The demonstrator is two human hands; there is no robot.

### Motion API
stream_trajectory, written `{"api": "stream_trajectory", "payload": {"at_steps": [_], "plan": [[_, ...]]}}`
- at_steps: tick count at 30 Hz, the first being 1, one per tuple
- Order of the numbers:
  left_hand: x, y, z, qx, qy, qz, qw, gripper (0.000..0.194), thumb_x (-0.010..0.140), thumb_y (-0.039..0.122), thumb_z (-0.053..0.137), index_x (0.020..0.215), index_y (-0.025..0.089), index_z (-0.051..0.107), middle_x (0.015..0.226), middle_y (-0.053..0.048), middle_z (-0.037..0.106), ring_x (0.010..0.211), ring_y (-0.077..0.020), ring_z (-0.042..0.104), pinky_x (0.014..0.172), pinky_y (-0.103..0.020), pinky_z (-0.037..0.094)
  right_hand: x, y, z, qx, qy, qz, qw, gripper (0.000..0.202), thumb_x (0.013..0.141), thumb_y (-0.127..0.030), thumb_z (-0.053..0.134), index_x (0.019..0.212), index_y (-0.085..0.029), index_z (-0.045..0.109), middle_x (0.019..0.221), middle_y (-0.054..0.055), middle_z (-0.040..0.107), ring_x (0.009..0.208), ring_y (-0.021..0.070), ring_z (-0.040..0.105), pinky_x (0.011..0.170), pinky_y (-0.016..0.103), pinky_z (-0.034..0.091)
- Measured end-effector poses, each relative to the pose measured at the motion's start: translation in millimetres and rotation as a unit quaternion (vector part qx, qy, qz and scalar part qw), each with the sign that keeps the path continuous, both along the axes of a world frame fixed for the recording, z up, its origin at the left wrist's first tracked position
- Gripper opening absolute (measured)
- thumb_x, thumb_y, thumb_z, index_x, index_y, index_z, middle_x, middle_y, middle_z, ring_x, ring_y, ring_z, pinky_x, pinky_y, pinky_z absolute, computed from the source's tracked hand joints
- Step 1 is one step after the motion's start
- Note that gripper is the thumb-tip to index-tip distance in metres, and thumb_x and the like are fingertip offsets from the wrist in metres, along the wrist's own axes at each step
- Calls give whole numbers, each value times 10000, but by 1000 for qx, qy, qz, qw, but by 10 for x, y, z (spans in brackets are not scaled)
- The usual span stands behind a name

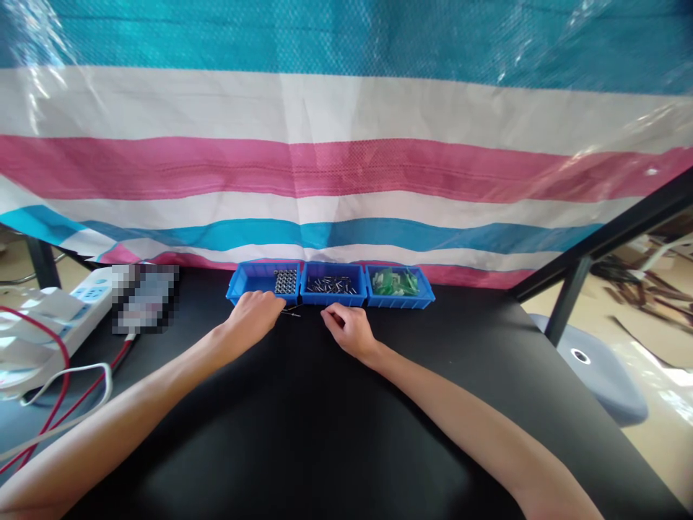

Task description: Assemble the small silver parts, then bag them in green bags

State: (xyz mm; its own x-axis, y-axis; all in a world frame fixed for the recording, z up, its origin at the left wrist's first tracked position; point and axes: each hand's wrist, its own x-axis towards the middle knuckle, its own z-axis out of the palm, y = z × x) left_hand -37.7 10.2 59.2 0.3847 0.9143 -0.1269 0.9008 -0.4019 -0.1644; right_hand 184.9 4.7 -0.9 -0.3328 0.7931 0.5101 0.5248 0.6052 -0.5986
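Three blue plastic bins stand side by side at the back of the black table. The left bin [254, 273] holds rows of small round metal parts [286, 281]. Loose, short metal pins [333, 285] fill the middle bin [332, 299]. In the right bin [399, 300] are green-and-clear plastic packets [395, 282]. My left hand [254, 316] is closed in front of the left bin, its fingertips hidden. Beside it, a few thin metal pieces [292, 313] lie on the table. My right hand [349, 328] is curled shut before the middle bin; whatever its fingers hold cannot be made out.
A white power strip [89, 292] with plugs and red and white cables [68, 361] occupies the table's left side, beside a pixelated device [146, 296]. Behind the bins hangs a striped plastic sheet [346, 166]. A grey stool [600, 375] stands beyond the right edge.
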Motion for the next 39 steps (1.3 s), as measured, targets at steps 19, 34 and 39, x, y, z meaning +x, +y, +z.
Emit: {"api": "stream_trajectory", "payload": {"at_steps": [19, 34, 39], "plan": [[184, 3, -280, 4, -96, -70, 993, 275, 937, 280, 435, 985, 173, 684, 822, -108, 719, 750, -248, 691, 622, -284, 452, 3, 8, -18, 0, -10, 5, 1000, 262, 939, -298, 484, 763, -180, 637, 568, -16, 591, 496, 100, 537, 538, 210, 362], [187, -14, -247, 27, -75, 29, 996, 276, 936, 290, 410, 981, 187, 662, 802, -101, 719, 708, -223, 682, 597, -268, 395, -40, -2, -118, 51, -246, 84, 964, 261, 965, -307, 499, 1129, -218, 682, 900, 41, 699, 739, 132, 654, 608, 207, 434], [163, 35, -264, 13, -98, 5, 995, 279, 937, 283, 414, 953, 190, 677, 815, -89, 722, 734, -221, 683, 599, -259, 398, -45, 11, -112, 28, -247, 37, 968, 216, 952, -241, 502, 998, -198, 709, 880, 41, 696, 744, 145, 658, 614, 225, 437]]}}
